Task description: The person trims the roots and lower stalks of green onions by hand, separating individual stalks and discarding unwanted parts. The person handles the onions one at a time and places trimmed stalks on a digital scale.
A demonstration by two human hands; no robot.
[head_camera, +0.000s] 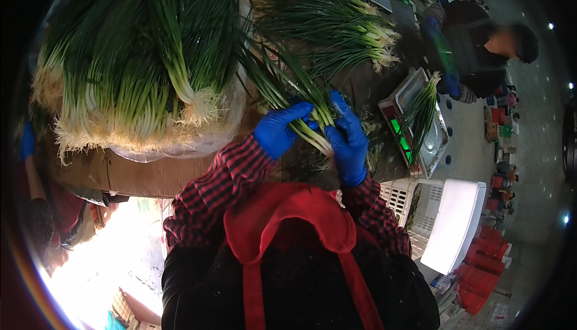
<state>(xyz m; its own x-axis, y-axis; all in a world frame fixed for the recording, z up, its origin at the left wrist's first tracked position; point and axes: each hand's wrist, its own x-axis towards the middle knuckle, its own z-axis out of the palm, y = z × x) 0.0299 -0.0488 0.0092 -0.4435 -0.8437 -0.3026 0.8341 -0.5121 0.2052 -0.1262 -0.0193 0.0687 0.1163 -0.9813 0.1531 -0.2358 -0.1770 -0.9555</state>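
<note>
Both of my hands wear blue gloves and meet over the table in front of my chest. My left hand (278,131) grips a few spring onions (311,137), thumb across the stalks. My right hand (350,143) has its fingers closed around the lower stalks near the white root ends, with the index finger raised. The green leaves reach up and to the left. To the left, a large pile of spring onions (130,91) lies in a clear plastic bag (180,150), roots towards me. Another heap of spring onions (342,28) lies beyond my hands, roots to the right.
A weighing scale (430,138) with a lit green display stands at right, a spring onion bunch (421,114) on its tray. Nearby are a plastic crate (396,199) and a white box (453,226). A co-worker (473,50) stands at upper right; another person's gloved hand (27,141) shows at far left.
</note>
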